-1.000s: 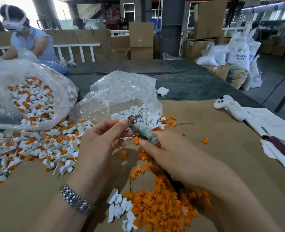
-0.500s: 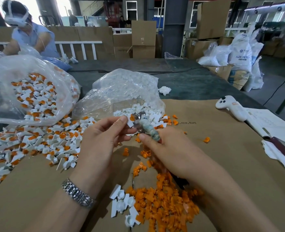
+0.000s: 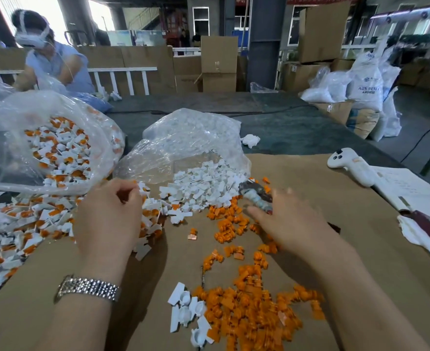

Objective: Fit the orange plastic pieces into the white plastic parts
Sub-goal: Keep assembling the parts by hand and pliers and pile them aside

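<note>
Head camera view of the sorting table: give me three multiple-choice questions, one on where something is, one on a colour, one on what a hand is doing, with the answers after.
1. Where does the white handheld game-style controller lie?
A. On the brown cardboard sheet, far right
B. Inside a clear bag
C. Under the left wrist

2. What colour are the loose small plastic pieces heaped nearest the camera?
A. Blue
B. Orange
C. Green

3. What is the right hand doing?
A. Lying flat and empty
B. Holding a grey worn metal tool
C. Lifting a bag

Answers:
1 A, it rests at the sheet's right side beside the white paper sheets.
2 B, the near heap is orange, with a few white plastic parts at its left edge.
3 B, the tool sticks out from its fingers, above the orange pieces.
</note>
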### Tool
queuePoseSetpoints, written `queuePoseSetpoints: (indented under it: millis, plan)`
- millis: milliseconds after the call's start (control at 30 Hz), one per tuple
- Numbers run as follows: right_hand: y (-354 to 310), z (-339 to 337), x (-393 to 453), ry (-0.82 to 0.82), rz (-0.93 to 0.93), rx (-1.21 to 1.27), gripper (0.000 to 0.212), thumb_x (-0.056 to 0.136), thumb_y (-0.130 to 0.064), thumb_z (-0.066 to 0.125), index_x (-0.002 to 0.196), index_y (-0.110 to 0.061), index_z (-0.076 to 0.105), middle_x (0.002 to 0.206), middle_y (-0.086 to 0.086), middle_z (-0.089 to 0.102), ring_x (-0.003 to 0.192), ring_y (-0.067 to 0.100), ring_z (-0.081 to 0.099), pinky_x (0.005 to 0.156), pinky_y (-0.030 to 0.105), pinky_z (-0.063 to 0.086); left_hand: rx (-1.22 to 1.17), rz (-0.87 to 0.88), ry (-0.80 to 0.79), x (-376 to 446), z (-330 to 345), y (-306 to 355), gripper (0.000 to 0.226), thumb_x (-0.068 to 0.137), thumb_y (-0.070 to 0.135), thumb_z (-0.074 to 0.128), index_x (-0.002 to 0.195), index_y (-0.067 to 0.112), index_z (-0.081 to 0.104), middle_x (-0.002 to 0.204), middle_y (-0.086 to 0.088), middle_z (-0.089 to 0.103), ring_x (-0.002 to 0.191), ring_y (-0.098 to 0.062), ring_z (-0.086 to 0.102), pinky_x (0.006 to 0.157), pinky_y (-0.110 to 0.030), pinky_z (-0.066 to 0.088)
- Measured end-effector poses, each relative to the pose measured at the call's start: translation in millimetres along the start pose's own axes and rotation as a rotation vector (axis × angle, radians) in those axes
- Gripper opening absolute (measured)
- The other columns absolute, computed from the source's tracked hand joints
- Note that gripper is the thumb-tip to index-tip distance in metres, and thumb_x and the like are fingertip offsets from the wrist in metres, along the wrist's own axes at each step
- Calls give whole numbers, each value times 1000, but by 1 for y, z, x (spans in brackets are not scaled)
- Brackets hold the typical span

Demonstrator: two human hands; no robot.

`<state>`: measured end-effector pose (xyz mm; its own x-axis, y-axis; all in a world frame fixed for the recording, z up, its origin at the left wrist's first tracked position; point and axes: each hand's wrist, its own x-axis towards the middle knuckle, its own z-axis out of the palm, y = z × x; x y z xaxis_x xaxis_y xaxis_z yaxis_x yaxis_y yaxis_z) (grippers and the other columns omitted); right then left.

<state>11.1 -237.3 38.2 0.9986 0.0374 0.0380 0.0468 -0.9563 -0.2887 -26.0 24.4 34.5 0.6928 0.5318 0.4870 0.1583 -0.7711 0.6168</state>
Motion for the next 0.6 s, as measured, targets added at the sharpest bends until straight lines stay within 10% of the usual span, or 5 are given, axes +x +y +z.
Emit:
queuePoseSetpoints:
  millis: [367,600]
  plan:
    - [-7,16,2,-36,26,-216,68,96,-70,35,131,-13,51,133,13,46,126,30,40,97,51,40,92,539,-260,-15,23,16,21,91,15,74,112,19,77,110,3,69,109,-23,58,100,-45,42]
    - [-12,15,1,127,-87,-173,52,98,-63,41,126,-21,54,128,3,45,123,24,37,93,44,34,277,630,-343,-17,47,16,27,104,29,53,122,32,72,119,13,67,114,-19,51,92,-38,24]
